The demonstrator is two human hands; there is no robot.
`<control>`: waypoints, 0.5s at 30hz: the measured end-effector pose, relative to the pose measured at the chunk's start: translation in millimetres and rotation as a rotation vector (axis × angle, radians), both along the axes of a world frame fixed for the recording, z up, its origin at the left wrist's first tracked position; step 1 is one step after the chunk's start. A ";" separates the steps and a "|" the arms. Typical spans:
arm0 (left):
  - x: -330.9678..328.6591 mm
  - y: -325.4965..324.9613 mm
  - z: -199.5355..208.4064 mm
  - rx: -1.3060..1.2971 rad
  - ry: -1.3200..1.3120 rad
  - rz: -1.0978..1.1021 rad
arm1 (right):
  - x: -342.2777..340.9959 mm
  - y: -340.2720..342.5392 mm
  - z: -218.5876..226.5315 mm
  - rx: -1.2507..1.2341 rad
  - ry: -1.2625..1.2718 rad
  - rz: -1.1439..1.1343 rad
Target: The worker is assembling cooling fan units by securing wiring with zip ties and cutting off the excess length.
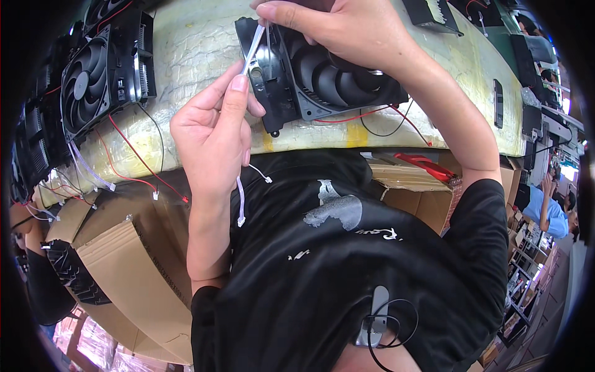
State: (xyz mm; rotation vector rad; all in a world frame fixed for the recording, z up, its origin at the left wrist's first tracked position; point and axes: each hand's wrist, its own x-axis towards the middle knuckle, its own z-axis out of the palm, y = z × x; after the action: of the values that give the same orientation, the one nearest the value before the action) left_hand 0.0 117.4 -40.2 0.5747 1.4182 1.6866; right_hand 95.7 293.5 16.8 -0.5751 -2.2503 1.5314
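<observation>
My left hand point(211, 130) pinches a white cable point(253, 51) between thumb and fingers. Its lower part hangs below that hand, ending in small white connectors point(241, 221). Over the workbench, my right hand point(356, 34) has thumb and fingers closed on the cable's upper end, so the stretch between the hands is straight. Right behind the cable lies a black fan unit point(331, 77) with a metal plate at its left side. Red and black wires point(347, 119) trail from its near edge. My right wrist passes over the fan and covers part of it.
More black fan units point(83, 87) crowd the left of the wrapped bench point(186, 37), wires dangling over its edge. Cardboard boxes point(133, 273) stand below. Red-handled pliers point(427, 166) rest at a box on the right. Another black part point(434, 15) sits at the far right.
</observation>
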 end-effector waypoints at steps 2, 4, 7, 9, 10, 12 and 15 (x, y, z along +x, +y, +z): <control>-0.5 0.3 0.9 0.003 -0.010 0.005 | -0.3 0.4 2.9 0.003 -0.028 0.004; -1.1 0.4 0.7 0.004 -0.020 0.011 | -0.8 0.9 2.6 0.004 -0.057 0.010; -0.7 0.0 1.6 -0.003 -0.016 0.010 | 0.3 0.2 2.8 0.051 -0.022 0.017; -1.2 0.3 2.6 -0.015 -0.020 0.003 | 0.3 -1.2 8.3 0.058 -0.080 0.034; -1.7 -0.3 4.5 -0.015 -0.021 0.000 | 1.2 -3.2 10.7 0.058 -0.081 0.031; -3.9 -4.3 11.5 -0.075 0.017 -0.046 | 2.1 -9.9 14.6 0.041 -0.074 -0.004; -5.4 -9.5 21.5 -0.095 0.097 -0.130 | 13.1 -14.4 20.0 0.276 -0.066 0.109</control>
State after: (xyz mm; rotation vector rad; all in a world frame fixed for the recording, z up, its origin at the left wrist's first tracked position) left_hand -5.3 107.9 -18.7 0.6882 1.4880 1.4981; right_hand 108.8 279.1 36.7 -0.4337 -2.5237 1.2334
